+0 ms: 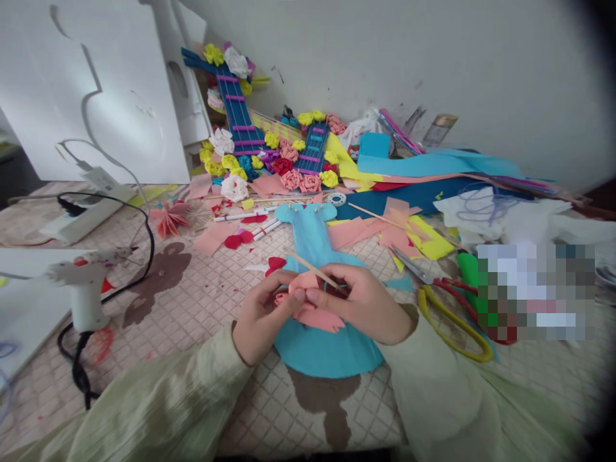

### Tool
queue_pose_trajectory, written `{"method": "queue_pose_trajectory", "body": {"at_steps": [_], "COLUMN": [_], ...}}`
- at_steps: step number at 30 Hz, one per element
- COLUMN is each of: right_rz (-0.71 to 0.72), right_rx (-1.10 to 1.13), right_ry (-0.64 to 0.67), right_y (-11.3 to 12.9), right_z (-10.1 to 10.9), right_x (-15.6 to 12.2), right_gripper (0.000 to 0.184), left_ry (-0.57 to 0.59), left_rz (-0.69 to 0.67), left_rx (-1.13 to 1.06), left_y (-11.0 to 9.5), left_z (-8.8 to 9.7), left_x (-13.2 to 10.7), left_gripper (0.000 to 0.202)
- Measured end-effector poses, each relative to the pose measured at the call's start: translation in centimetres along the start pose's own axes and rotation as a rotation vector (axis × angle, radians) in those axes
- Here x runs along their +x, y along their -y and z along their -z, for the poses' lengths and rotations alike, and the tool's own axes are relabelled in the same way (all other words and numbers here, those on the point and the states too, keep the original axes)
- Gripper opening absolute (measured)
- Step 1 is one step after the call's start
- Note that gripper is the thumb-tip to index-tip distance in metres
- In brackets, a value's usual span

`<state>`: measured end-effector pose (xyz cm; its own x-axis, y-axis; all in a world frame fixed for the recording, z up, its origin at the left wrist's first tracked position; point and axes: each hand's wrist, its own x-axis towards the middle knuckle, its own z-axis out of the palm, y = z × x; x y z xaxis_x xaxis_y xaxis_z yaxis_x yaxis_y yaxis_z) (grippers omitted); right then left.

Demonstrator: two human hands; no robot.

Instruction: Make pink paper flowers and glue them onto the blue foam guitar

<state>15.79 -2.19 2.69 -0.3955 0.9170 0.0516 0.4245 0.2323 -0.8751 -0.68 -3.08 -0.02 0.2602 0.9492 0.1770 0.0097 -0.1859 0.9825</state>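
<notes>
Between the fingertips of both hands is a strip of pink crepe paper (321, 317), curled at its upper end. My left hand (270, 314) pinches its left part, where a small rolled pink bit shows beside the fingers. My right hand (362, 301) pinches the strip from the right, thumb facing the left thumb. A thin wooden stick (310, 266) also passes through the right hand, slanting up to the left. Beneath both hands lies a light-blue guitar-shaped cutout (332, 356), its neck pointing away from me.
On the left are a white glue gun (84, 289) with its black cord and a power strip (86, 208). Scissors (447, 282) lie to the right. Paper flowers (289, 179) and dark-blue guitars (238, 112) lean at the back. Pink paper scraps (356, 232) lie beyond the cutout.
</notes>
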Motion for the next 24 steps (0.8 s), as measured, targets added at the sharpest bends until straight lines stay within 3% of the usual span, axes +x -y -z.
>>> {"method": "queue_pose_trajectory", "body": {"at_steps": [10, 15, 20, 24], "right_rz": [-0.03, -0.039, -0.039, -0.039], "right_rx": [-0.067, -0.038, -0.03, -0.009], "right_ry": [-0.033, -0.01, 0.007, 0.02], "right_y": [-0.1, -0.29, -0.46, -0.44], "right_z": [0.22, 0.04, 0.01, 0.18], "right_x": [-0.07, -0.02, 0.13, 0.13], "right_gripper": [0.031, 0.028, 0.027, 0.031], "left_ry": [-0.136, -0.18, -0.168, -0.064], "left_rz": [0.11, 0.078, 0.079, 0.104], "left_rx": [-0.087, -0.123, -0.137, -0.092], "left_y": [0.48, 0.3, 0.35, 0.29], "left_z": [0.0, 0.12, 0.27, 0.29], "left_x": [0.21, 0.07, 0.15, 0.18], "left_gripper": [0.012, 0.009, 0.01, 0.012]}}
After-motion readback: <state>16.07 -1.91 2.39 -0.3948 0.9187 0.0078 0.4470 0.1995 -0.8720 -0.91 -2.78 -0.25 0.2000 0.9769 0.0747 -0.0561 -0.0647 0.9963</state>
